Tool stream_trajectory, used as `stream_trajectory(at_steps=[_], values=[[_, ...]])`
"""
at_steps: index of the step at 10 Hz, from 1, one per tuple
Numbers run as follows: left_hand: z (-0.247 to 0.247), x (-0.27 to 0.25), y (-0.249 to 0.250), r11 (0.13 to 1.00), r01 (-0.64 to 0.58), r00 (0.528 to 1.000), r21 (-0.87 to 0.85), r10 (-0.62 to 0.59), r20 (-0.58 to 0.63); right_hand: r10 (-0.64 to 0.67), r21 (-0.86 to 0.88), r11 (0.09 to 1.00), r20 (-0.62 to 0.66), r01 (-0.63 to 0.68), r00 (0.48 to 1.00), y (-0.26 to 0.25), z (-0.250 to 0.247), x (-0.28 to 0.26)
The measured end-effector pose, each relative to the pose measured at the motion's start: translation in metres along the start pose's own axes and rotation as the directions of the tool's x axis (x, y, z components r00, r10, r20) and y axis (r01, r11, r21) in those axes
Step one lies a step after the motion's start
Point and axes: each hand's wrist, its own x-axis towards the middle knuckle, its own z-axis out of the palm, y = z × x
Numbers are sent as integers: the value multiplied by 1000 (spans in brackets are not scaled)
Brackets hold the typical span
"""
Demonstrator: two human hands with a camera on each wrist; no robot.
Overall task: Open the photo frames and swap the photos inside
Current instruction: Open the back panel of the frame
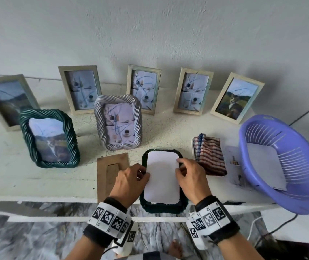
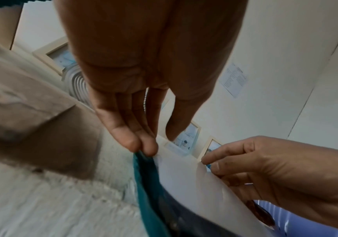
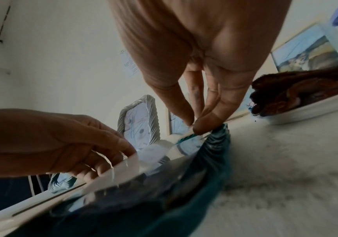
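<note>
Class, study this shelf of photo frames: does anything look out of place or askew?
Yes. One dark green twisted-rope frame lies face down, its near end overhanging the white shelf edge, while the others stand. Its brown cardboard backing lies loose beside it. The left hand and right hand pinch the white photo sheet in it.

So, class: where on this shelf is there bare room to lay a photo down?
Bare: left of the brown backing board, in front of the standing green frame; also between the silver frame and checked cloth. Crowded: by the purple basket, and along the wall.
</note>
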Motion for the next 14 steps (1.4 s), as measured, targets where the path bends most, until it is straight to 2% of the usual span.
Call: stream_trajectory(at_steps=[2, 7, 11, 12, 13, 14], values=[[2, 0, -2, 999, -6, 1000, 43, 5, 7, 28, -79, 997, 37, -25, 999, -1, 4, -5], [4, 0, -4, 994, -40, 998, 98, 36, 44, 16, -130, 992, 134, 1, 991, -2, 1, -8], [0, -1, -3, 994, -67, 997, 88, 64, 45, 12, -91, 996, 102, -3, 995, -1, 1, -8], [-6, -2, 1, 993, -97, 995, 61, 97, 9, -16, -86, 996, 63, 22, 998, -4, -1, -9], [-21, -5, -1, 994, -105, 992, 18, 106, -68, -103, -73, 992, 7, 104, 995, -18, -1, -7], [-39, -13, -17, 997, -71, 985, 26, 75, -155, -197, -20, 980, 21, 198, 980, -43, 9, -5]])
